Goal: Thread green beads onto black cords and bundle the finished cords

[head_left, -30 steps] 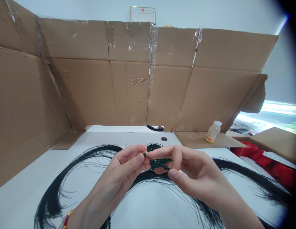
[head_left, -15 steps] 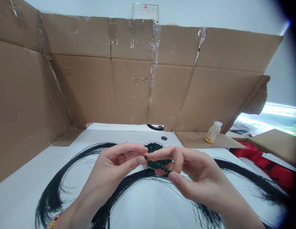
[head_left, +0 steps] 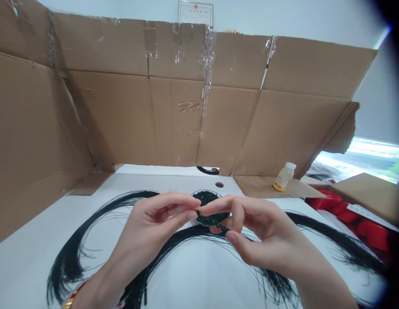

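Note:
My left hand (head_left: 154, 221) is closed in a pinch, thumb and index finger on one end of a short dark green cord (head_left: 222, 228) that looks knotted or beaded. Thumb and curled fingers of my right hand (head_left: 264, 227) grip its other end, while the right index finger reaches across to the left fingertips. Behind the fingers stands a round bowl (head_left: 193, 222) filled with small dark green pieces (head_left: 207, 197), partly covered by both hands. Below the hands, a bundle of thin black cords (head_left: 180, 236) curves over the white table (head_left: 199, 274).
Another black cord bundle (head_left: 69, 253) lies at left, and one (head_left: 337, 238) at right. Cardboard walls (head_left: 173, 120) enclose the table's back and left. A small bottle (head_left: 285, 177) stands on a cardboard flap. At far right, an open box (head_left: 370, 193) sits by red items (head_left: 368, 229).
The whole view shifts very slightly. Both hands keep nearly the same pose, with the dark green cord still between them.

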The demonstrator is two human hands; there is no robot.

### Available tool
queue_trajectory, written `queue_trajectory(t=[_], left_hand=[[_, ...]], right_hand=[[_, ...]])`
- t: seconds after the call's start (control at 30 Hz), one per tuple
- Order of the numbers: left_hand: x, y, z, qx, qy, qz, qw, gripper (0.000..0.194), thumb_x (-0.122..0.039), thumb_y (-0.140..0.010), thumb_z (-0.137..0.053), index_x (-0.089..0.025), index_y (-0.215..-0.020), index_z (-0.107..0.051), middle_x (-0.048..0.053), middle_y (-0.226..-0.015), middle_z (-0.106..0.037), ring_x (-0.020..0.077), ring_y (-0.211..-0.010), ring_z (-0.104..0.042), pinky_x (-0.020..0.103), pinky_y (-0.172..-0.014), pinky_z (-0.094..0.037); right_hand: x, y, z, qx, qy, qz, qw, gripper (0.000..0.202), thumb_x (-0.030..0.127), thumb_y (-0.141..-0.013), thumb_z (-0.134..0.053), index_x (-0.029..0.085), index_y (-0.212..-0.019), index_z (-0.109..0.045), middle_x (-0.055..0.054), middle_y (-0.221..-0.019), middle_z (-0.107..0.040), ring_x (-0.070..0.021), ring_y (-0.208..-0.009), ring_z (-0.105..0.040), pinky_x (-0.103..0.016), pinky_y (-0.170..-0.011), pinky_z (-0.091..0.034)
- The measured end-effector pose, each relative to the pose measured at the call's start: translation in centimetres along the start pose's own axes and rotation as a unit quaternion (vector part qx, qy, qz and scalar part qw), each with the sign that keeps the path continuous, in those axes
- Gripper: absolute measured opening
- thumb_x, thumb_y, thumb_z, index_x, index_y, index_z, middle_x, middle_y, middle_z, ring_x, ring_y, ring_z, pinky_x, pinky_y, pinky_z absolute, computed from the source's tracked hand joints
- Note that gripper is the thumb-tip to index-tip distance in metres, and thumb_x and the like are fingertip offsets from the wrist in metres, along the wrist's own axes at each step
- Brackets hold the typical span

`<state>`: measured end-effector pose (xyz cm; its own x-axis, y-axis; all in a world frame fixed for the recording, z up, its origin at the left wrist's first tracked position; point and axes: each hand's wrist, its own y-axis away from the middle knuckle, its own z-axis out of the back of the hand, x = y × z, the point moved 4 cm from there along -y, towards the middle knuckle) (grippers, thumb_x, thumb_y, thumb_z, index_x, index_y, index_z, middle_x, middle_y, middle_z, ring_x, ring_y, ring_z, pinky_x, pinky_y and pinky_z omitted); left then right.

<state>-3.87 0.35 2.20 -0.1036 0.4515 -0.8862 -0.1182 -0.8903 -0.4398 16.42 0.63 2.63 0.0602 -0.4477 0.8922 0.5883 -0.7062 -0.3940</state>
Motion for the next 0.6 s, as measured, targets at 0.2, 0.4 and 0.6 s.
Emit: queue_trajectory(t=[0.2,0.4,0.6], left_hand=[[-1.17,0.22,-0.25,0.023,-0.145,-0.113,0.983,0.025,-0.011,-0.092,-0.071,-0.035,-0.093,-0.078,-0.010,-0.087,-0.077,0.0081,-0.078,-0.068,0.015,-0.071,-0.050],[-0.99,0.51,-0.41,0.038,-0.173,-0.132,0.975,0.024,-0.013,-0.094,-0.069,-0.035,-0.097,-0.075,-0.011,-0.091,-0.076,0.0078,-0.080,-0.067,0.016,-0.073,-0.050],[-0.83,0.65,-0.40,0.035,-0.185,-0.133,0.973,0.021,-0.014,-0.095,-0.069,-0.035,-0.097,-0.073,-0.011,-0.091,-0.075,0.0071,-0.081,-0.067,0.016,-0.074,-0.050]], right_hand=[[0.56,0.03,0.26,0.002,0.047,-0.028,0.999,0.026,0.009,-0.088,-0.068,0.020,-0.071,-0.051,-0.008,-0.125,-0.072,-0.0229,-0.113,-0.069,-0.039,-0.100,-0.059],[0.69,-0.11,0.21,-0.001,0.073,-0.029,0.997,0.027,0.007,-0.086,-0.067,0.020,-0.070,-0.049,-0.007,-0.123,-0.072,-0.0202,-0.108,-0.070,-0.036,-0.098,-0.058],[0.77,0.04,0.35,0.004,0.089,-0.018,0.996,0.027,0.007,-0.086,-0.067,0.020,-0.071,-0.049,-0.002,-0.121,-0.072,-0.0171,-0.108,-0.068,-0.031,-0.098,-0.056]])
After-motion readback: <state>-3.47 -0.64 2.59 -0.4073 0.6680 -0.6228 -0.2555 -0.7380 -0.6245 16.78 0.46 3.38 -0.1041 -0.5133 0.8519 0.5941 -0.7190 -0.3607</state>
